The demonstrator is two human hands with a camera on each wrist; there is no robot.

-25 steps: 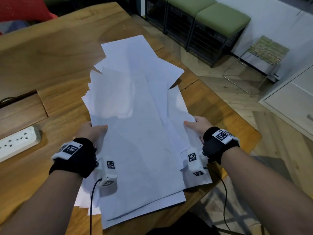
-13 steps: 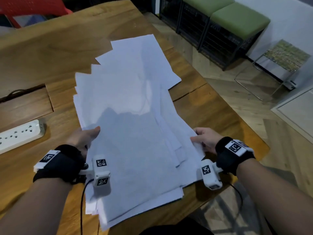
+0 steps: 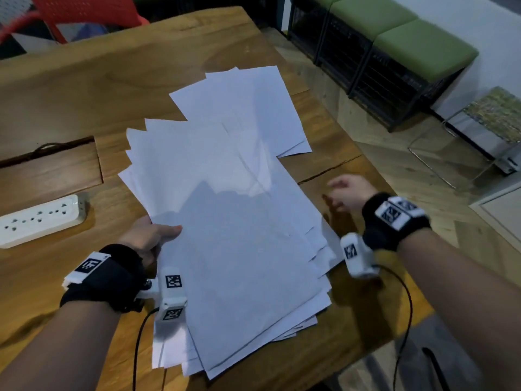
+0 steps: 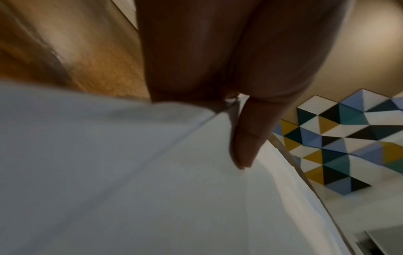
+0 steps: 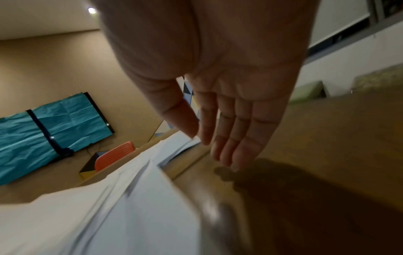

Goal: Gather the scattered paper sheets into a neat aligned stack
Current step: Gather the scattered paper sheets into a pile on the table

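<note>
Several white paper sheets [image 3: 234,227] lie fanned in a loose, uneven pile on the wooden table [image 3: 84,88]; two more sheets [image 3: 242,108] stick out at the far end. My left hand [image 3: 152,238] grips the pile's left edge, thumb on top [image 4: 244,138] and fingers hidden beneath the paper [image 4: 109,172]. My right hand [image 3: 346,193] hovers above bare wood just right of the pile, holding nothing. In the right wrist view its fingers [image 5: 231,138] are straight and together beside the paper edge [image 5: 135,198].
A white power strip [image 3: 39,218] lies on the table at left, next to a recessed cable hatch [image 3: 48,170]. The table's right edge runs close to my right hand. Green-cushioned stools [image 3: 408,38] stand on the floor beyond, a red chair [image 3: 84,12] behind the table.
My right hand has let go of the pile's right edge and moved up and to the right, off the paper. My left hand keeps its grip on the left edge.
</note>
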